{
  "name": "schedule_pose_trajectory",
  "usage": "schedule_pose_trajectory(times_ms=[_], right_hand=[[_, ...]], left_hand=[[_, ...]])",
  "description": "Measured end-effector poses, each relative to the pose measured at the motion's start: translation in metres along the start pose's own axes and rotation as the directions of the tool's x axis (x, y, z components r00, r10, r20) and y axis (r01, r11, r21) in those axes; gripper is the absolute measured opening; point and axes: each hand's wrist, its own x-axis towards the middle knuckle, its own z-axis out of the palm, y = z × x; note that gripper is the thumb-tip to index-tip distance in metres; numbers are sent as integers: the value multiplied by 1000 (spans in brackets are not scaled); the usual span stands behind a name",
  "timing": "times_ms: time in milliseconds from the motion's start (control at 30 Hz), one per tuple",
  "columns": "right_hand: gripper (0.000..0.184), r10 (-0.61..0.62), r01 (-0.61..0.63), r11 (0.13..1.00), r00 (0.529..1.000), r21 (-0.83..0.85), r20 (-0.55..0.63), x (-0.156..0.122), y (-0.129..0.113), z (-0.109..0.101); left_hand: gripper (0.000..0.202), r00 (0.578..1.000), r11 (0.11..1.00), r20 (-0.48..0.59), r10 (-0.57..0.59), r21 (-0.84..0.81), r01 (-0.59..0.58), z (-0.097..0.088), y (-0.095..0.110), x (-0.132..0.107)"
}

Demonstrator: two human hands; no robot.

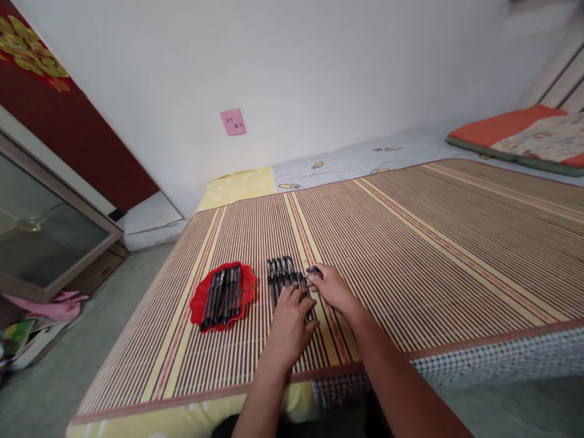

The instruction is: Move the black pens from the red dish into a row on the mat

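Observation:
Several dark pens with black caps (279, 266) lie side by side in a row on the striped mat. My left hand (292, 322) rests over their near ends, fingers spread and pointing away from me, covering part of the row. At the right end of the row, my right hand (332, 285) pinches a small black piece that looks like a pen cap (316, 271). The pens nearest that hand show shorter tops than the others. To the left sits a red scalloped plate (196, 310) with several more pens (222, 295) lying in it.
The slatted bamboo mat (387, 261) covers the bed, its front edge close to my arms. A folded orange and floral quilt (515, 137) lies at the far right. Behind the bed, a pink note (233, 122) sticks to the white wall. A glass-panelled frame (41, 225) stands left.

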Motion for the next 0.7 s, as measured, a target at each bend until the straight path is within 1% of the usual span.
schedule_pose_trajectory(times_ms=[133, 333, 533, 700], right_hand=[[9, 27, -27, 1000, 999, 7, -20, -2, -4, -2], [6, 28, -28, 999, 999, 20, -21, -5, -8, -3], [6, 8, -8, 999, 1000, 34, -8, -3, -4, -2], [5, -2, 0, 997, 1000, 77, 25, -5, -8, -2]], left_hand=[[37, 1000, 1000, 10, -4, 30, 4, 3, 5, 1], [27, 999, 999, -41, -19, 34, 21, 12, 3, 2], [21, 996, 997, -69, -49, 60, 53, 18, 1, 3], [21, 996, 997, -78, -50, 62, 55, 18, 2, 3]])
